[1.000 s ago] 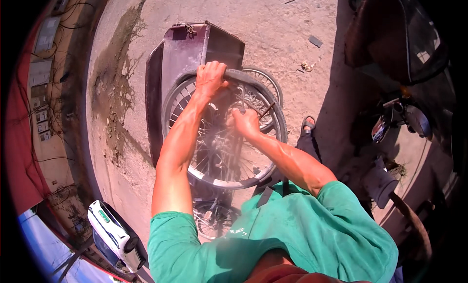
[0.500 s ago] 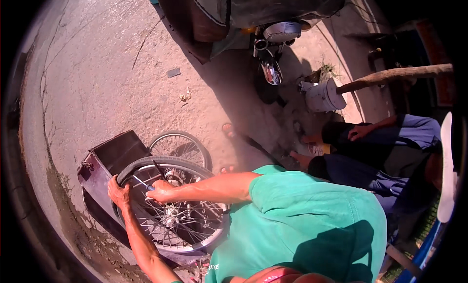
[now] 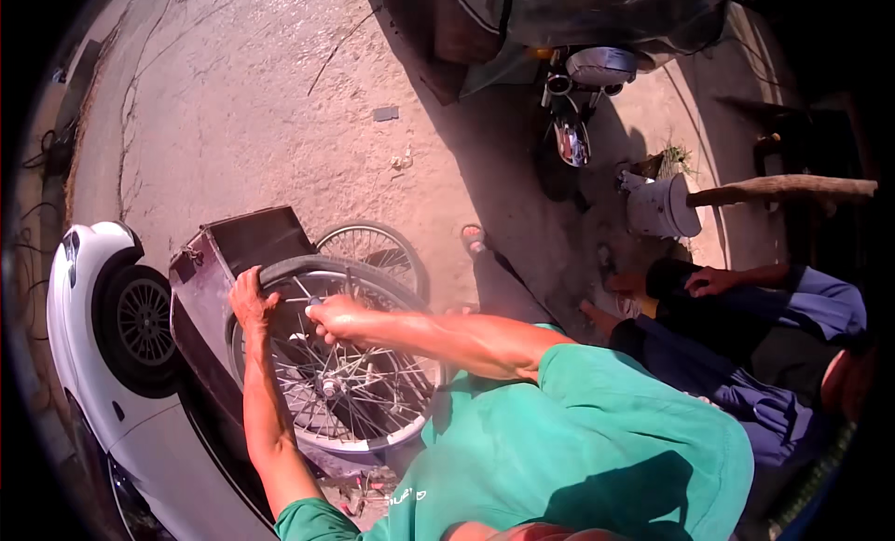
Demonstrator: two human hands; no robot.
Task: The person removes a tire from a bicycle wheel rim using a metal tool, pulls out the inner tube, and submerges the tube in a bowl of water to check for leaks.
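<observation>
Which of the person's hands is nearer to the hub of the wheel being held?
Right. The right hand, holding a tool, is over the spokes, above the hub in the picture. The left hand is farther out, on the upper left of the tyre.

Bright sun is shining down, and the ground (image 3: pixel 270 103) is glowing pale and pink around you. A big dark shadow (image 3: pixel 508 201) is spreading across the right side, hiding small things. Another shadow is falling on your green shirt (image 3: pixel 522 410). The white car (image 3: pixel 186 466) is bending near the round black edge. The wheel (image 3: pixel 364 445) spokes are looking a bit fuzzy.
</observation>
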